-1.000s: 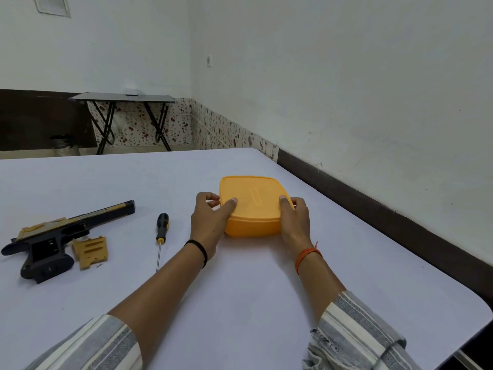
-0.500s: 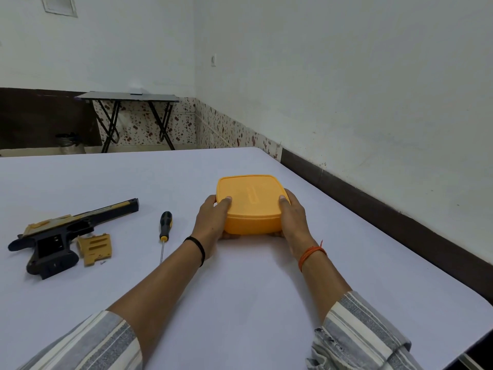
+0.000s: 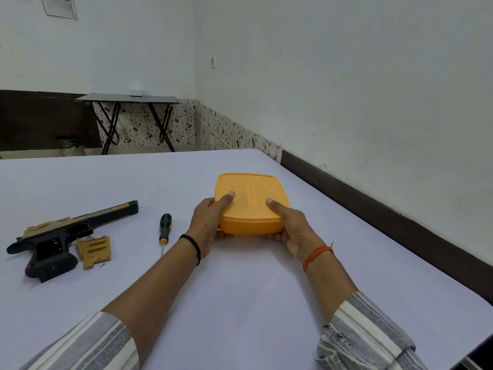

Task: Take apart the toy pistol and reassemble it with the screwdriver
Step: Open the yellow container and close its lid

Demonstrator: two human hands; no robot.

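A black and tan toy pistol (image 3: pixel 61 236) lies on its side at the left of the white table (image 3: pixel 240 303). Beside its handle lies a loose tan grip panel (image 3: pixel 94 251) with a tiny screw next to it. A screwdriver (image 3: pixel 164 228) with a black and yellow handle lies between the pistol and my hands. My left hand (image 3: pixel 206 222) and my right hand (image 3: pixel 290 225) hold a closed orange plastic box (image 3: pixel 250 202) from both sides. Each thumb lies on the lid and the fingers curl under the base, lifting the box slightly off the table.
The table's right edge runs close along a white wall with a dark skirting (image 3: pixel 373 209). A small folding table (image 3: pixel 128 100) stands at the far wall, with a metal bin (image 3: pixel 68 144) beside it on the floor.
Both hands went from touching the box's sides to gripping it, thumbs on the lid. The box has come slightly toward me and lifted a little. Pistol, panel and screwdriver lie unmoved.
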